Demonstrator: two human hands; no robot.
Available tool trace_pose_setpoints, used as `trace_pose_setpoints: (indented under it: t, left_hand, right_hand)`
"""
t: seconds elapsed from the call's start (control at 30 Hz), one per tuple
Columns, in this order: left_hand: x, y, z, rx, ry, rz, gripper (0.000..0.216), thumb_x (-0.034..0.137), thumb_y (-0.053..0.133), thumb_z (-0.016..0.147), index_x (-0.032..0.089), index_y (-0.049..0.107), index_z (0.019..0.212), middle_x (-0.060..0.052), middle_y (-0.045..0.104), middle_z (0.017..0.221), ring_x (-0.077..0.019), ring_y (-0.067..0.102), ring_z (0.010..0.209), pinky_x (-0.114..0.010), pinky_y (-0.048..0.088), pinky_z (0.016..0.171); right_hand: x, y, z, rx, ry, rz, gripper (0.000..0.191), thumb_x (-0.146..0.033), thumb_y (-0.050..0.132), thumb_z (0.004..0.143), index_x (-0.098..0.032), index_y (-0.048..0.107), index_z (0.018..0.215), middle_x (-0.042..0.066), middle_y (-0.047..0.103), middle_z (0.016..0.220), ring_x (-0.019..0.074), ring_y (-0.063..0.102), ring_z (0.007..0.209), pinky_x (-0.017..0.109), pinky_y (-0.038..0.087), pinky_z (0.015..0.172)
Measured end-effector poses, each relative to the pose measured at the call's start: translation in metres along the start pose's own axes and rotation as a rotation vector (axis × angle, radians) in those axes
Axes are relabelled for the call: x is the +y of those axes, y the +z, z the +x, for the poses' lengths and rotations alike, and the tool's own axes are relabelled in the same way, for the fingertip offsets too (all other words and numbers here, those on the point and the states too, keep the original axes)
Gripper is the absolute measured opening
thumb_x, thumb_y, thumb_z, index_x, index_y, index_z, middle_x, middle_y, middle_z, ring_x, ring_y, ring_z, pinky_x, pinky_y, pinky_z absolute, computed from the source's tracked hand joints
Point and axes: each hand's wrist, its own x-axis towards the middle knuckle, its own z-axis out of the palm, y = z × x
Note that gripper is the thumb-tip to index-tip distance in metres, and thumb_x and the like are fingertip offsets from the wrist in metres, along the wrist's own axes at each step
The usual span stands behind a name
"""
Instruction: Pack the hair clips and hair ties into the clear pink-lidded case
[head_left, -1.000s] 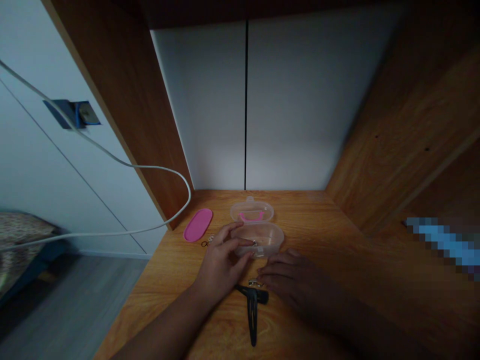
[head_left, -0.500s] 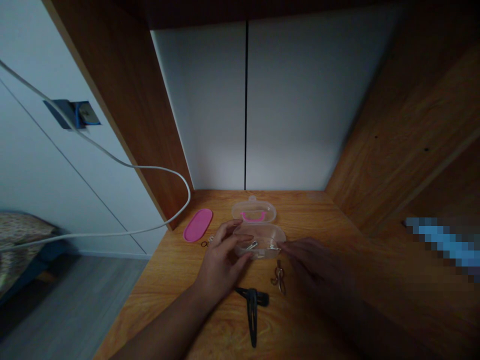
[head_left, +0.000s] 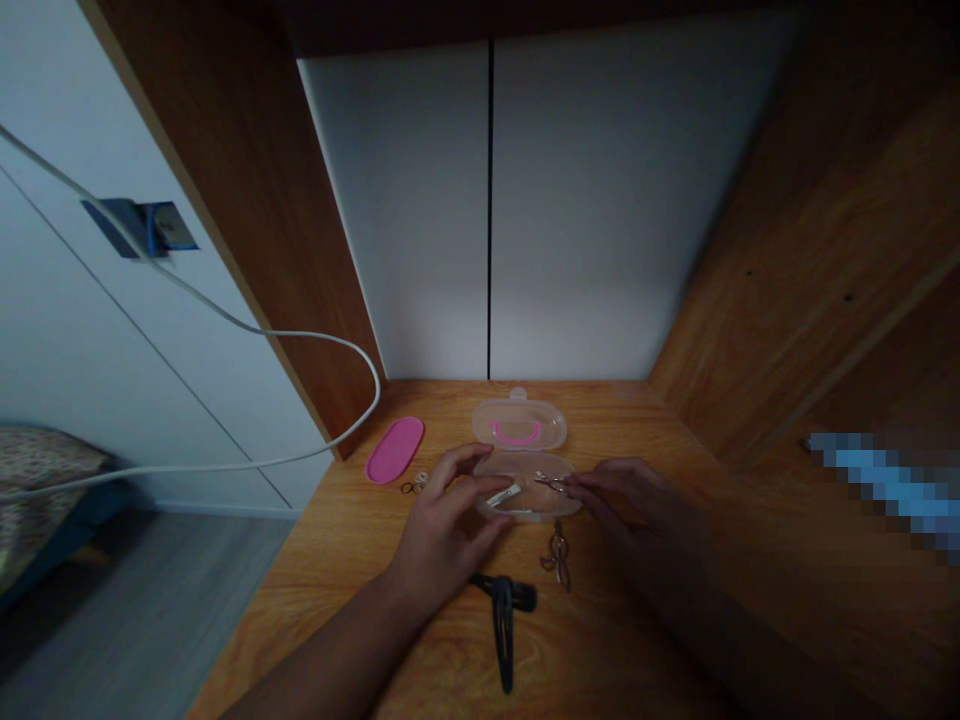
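A clear plastic case (head_left: 517, 510) with its hinged lid (head_left: 556, 425) folded back stands on the wooden surface; the lid carries a pink handle (head_left: 517, 438). My left hand (head_left: 450, 520) is curled round the left end of the case, gripping it. By its fingertips, inside the case, lies a small silver clip (head_left: 504, 495). Over the right part of the case, my right hand (head_left: 626, 500) pinches a small thin metal hair clip (head_left: 551, 483) between its fingertips. In front lie a bow-shaped metal hair clip (head_left: 557, 560) and two black snap hair clips (head_left: 506, 630), one across the other.
A pink oval lid-like tray (head_left: 395, 450) lies at the back left, with small rings (head_left: 416, 485) beside it. A white cable (head_left: 322, 337) loops in from the left. Wooden panels stand on both sides, a white wall (head_left: 420, 220) behind.
The case has shifted slightly to the right and tilted. My right hand has lifted the small metal clip a little over the case. My left hand stays at the case's left end.
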Motion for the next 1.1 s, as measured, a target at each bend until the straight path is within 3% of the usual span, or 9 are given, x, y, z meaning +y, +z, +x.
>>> trace_pose_setpoints:
  t: [0.23,0.5,0.77,0.97,1.1]
  left_hand:
    - [-0.003,0.000,0.001,-0.053,-0.060,0.014,0.036,0.010,0.070,0.081,0.026,0.065,0.114,-0.010,0.050,0.135,-0.0258,0.050,0.128,-0.048,0.046,0.107]
    - [0.001,-0.001,0.002,-0.040,-0.074,0.023,0.035,0.012,0.067,0.081,0.024,0.065,0.113,-0.011,0.050,0.135,-0.0266,0.049,0.130,-0.047,0.045,0.108]
    - [0.012,-0.009,0.002,-0.064,-0.046,0.066,0.049,0.005,0.059,0.070,0.022,0.063,0.116,-0.013,0.045,0.142,-0.0315,0.043,0.134,-0.051,0.039,0.110]
    - [0.016,-0.015,0.004,-0.067,0.151,0.073,0.042,0.020,0.066,0.075,0.023,0.064,0.117,-0.013,0.044,0.143,-0.0351,0.044,0.131,-0.055,0.039,0.105]
    - [0.018,-0.013,0.004,-0.071,0.281,0.162,0.029,0.027,0.073,0.080,0.026,0.069,0.109,-0.010,0.051,0.136,-0.0322,0.049,0.125,-0.051,0.039,0.102]
  right_hand:
    - [-0.003,0.000,0.000,-0.060,-0.079,0.040,0.020,-0.023,0.056,0.095,-0.031,0.070,0.107,0.001,0.076,0.096,0.0207,0.072,0.085,0.035,0.062,0.071]
    - [-0.015,-0.003,-0.002,-0.067,-0.362,0.166,0.038,-0.007,0.053,0.090,-0.027,0.063,0.121,0.006,0.074,0.101,0.0204,0.071,0.093,0.034,0.061,0.078]
    - [-0.011,-0.001,-0.004,-0.089,-0.373,0.179,0.045,-0.004,0.057,0.088,-0.029,0.061,0.125,0.006,0.073,0.104,0.0206,0.070,0.095,0.034,0.060,0.082]
    - [-0.016,-0.005,0.000,-0.058,-0.480,0.187,0.031,-0.008,0.057,0.091,-0.020,0.065,0.118,0.008,0.074,0.098,0.0175,0.071,0.094,0.028,0.061,0.080]
    - [-0.017,-0.007,-0.004,-0.094,-0.524,0.176,0.026,-0.009,0.058,0.092,-0.019,0.065,0.115,0.007,0.075,0.100,0.0157,0.070,0.098,0.025,0.060,0.083]
